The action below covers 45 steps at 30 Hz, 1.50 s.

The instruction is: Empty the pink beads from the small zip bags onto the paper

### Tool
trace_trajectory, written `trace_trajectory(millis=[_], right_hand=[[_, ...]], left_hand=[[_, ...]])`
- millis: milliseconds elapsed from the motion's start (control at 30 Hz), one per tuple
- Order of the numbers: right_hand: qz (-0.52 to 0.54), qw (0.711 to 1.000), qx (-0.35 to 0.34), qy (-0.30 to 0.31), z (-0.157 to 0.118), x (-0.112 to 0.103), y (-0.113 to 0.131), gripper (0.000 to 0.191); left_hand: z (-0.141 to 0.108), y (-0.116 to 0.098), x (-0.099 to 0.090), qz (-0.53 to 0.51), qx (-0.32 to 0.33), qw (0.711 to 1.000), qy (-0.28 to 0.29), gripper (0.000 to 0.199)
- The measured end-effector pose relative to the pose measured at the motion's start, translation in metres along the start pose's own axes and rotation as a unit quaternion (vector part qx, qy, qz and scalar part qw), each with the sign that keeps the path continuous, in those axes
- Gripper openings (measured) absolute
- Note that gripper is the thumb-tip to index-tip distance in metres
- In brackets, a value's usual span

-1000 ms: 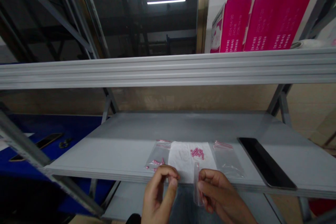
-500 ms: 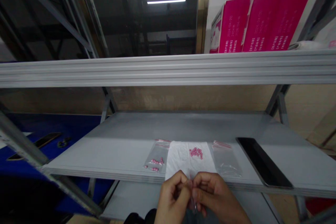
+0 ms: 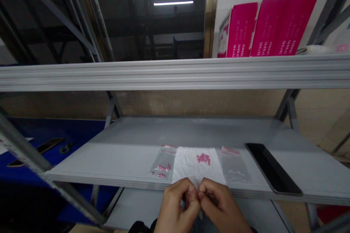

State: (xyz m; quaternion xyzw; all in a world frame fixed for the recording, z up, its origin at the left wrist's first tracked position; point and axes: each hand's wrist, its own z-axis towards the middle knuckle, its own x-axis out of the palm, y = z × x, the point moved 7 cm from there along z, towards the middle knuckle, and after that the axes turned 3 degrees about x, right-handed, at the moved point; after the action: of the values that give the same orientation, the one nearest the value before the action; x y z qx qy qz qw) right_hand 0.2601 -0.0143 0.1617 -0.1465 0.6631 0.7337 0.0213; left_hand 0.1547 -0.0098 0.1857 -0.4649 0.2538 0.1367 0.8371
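At the shelf's front edge, my left hand (image 3: 180,204) and my right hand (image 3: 218,202) meet, both pinching a small clear plastic bag (image 3: 195,181). Most of that bag is hidden behind my fingers. Just beyond them lies a white tissue (image 3: 184,164) with a cluster of pink beads (image 3: 203,158) on it. To its left is a clear zip bag (image 3: 167,154) with several pink beads inside. Another clear zip bag (image 3: 234,165) lies flat to the right of the tissue, with no beads visible in it.
A dark tablet or phone (image 3: 273,169) lies on the grey shelf (image 3: 123,153), at the right. Pink boxes (image 3: 273,27) stand on the upper shelf, above a grey rail (image 3: 175,74). On the blue surface (image 3: 79,131) at left rest another phone (image 3: 49,145) and a dark ring-like item (image 3: 65,148).
My fingers have shifted slightly along the clear bag, and the thumbs are closer together. More of its upper part shows above my fingertips. The beads and bags on the shelf stay put.
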Motion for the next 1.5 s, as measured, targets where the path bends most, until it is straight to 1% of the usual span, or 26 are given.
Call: trace_trajectory(millis=[67,167,200,267,300,333,367,433,467,500,533,633,700,767,800,833,900,933,967,1000,1067,1133,1233,1367,1433,1500], right_hand=[[-0.016,0.999,0.008,-0.027,0.0,-0.004,-0.002,0.016],[-0.038,0.993,0.015,-0.11,-0.001,-0.019,-0.004,0.017],[-0.033,0.992,0.016,-0.124,-0.001,-0.022,-0.004,0.018],[-0.009,0.994,0.018,-0.112,-0.001,-0.022,-0.003,0.018],[0.003,0.995,0.019,-0.093,-0.001,-0.019,-0.002,0.018],[0.01,0.997,0.02,-0.075,0.0,-0.017,-0.001,0.017],[0.011,0.998,0.021,-0.063,-0.001,-0.015,0.001,0.016],[0.006,0.998,0.022,-0.052,-0.001,-0.012,0.003,0.015],[0.005,0.998,0.022,-0.051,0.0,-0.012,0.004,0.015],[0.005,0.998,0.023,-0.051,0.0,-0.012,0.004,0.015],[0.005,0.998,0.025,-0.053,0.001,-0.013,0.003,0.014],[0.002,0.998,0.028,-0.06,0.002,-0.016,0.001,0.014],[-0.005,0.998,0.025,-0.059,0.001,-0.018,0.0,0.018],[-0.018,0.998,0.001,-0.067,-0.001,-0.023,0.003,0.018],[-0.031,0.996,-0.031,-0.082,-0.003,-0.026,0.008,0.013],[-0.048,0.991,-0.078,-0.1,-0.006,-0.03,0.017,0.008],[-0.088,0.972,-0.189,-0.111,-0.015,-0.034,0.037,0.022],[-0.106,0.962,-0.234,-0.094,-0.019,-0.033,0.046,0.027],[-0.119,0.955,-0.262,-0.066,-0.021,-0.03,0.052,0.026],[-0.13,0.953,-0.272,-0.034,-0.021,-0.026,0.055,0.02],[-0.152,0.954,-0.258,0.01,-0.02,-0.021,0.056,0.009],[-0.167,0.957,-0.236,0.033,-0.017,-0.017,0.052,0.01],[-0.178,0.96,-0.212,0.045,-0.015,-0.015,0.043,0.014],[-0.21,0.954,-0.207,0.052,-0.015,-0.014,0.035,0.017],[-0.215,0.951,-0.216,0.055,-0.016,-0.014,0.035,0.016],[-0.21,0.95,-0.225,0.048,-0.017,-0.016,0.037,0.013]], left_hand=[[-0.001,0.003,-0.002,0.011,0.0,1.0,-0.012,0.018],[-0.003,0.007,-0.007,0.028,0.001,0.999,-0.046,0.02],[-0.004,0.008,-0.009,0.03,0.004,0.998,-0.054,0.022],[-0.005,0.007,-0.013,0.027,0.018,0.997,-0.066,0.026],[-0.006,0.006,-0.015,0.02,0.032,0.997,-0.073,0.024],[-0.007,0.004,-0.017,0.011,0.049,0.996,-0.077,0.015],[-0.009,0.003,-0.018,0.0,0.067,0.995,-0.075,0.019],[-0.012,0.001,-0.015,-0.02,0.095,0.994,-0.045,0.074],[-0.014,0.002,-0.012,-0.024,0.101,0.994,-0.027,0.092],[-0.014,0.003,-0.009,-0.024,0.104,0.994,-0.015,0.098],[-0.014,0.004,-0.008,-0.023,0.108,0.994,-0.011,0.094],[-0.011,0.006,-0.005,-0.047,0.114,0.992,-0.023,0.072],[-0.008,0.009,-0.004,-0.083,0.098,0.991,-0.024,0.061],[-0.005,0.013,-0.005,-0.122,0.068,0.99,-0.028,0.054],[-0.005,0.016,-0.005,-0.145,0.051,0.988,-0.029,0.051],[-0.004,0.019,-0.004,-0.172,0.034,0.984,-0.024,0.05],[-0.003,0.024,0.0,-0.239,0.001,0.971,0.007,0.046],[-0.002,0.025,0.004,-0.278,-0.014,0.96,0.029,0.045],[-0.002,0.026,0.009,-0.317,-0.027,0.947,0.053,0.046],[-0.002,0.025,0.013,-0.354,-0.037,0.932,0.075,0.049],[-0.002,0.022,0.02,-0.416,-0.056,0.902,0.103,0.055],[-0.004,0.022,0.026,-0.451,-0.083,0.882,0.109,0.06],[-0.007,0.024,0.031,-0.474,-0.126,0.866,0.096,0.065],[-0.008,0.021,0.037,-0.517,-0.134,0.84,0.097,0.054],[-0.007,0.02,0.039,-0.541,-0.137,0.825,0.095,0.049],[-0.006,0.02,0.041,-0.553,-0.141,0.815,0.096,0.049]])
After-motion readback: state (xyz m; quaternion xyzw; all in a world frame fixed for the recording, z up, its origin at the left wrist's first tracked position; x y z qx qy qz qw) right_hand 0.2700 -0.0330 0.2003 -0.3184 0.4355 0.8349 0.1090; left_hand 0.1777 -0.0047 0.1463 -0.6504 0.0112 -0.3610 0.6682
